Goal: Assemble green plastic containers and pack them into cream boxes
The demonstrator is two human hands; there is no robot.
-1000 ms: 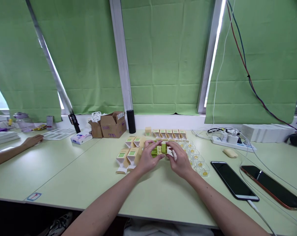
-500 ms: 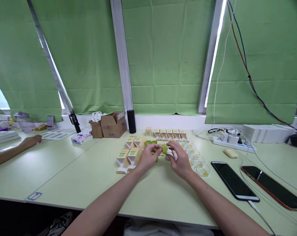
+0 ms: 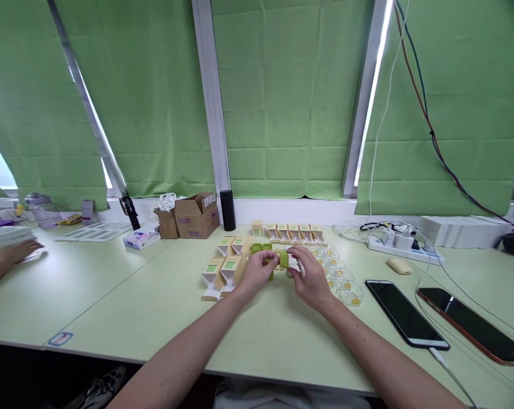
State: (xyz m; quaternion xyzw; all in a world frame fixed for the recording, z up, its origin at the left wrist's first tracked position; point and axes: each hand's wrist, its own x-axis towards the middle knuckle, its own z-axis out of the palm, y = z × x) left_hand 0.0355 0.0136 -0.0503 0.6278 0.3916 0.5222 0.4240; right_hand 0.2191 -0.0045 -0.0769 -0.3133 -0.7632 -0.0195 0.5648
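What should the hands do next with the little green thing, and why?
I'd perhaps turn the small green piece slightly, with the right hand bracing it. That hand's thumb and finger are at its right side, and the left hand's fingertips are close together at its left. A small move seems safer because clear cups stand close by.

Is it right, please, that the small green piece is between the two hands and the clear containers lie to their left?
Not quite: the head view shows the clear containers on the right, beside and beyond the right hand. The small green piece is indeed between that hand and the left hand.
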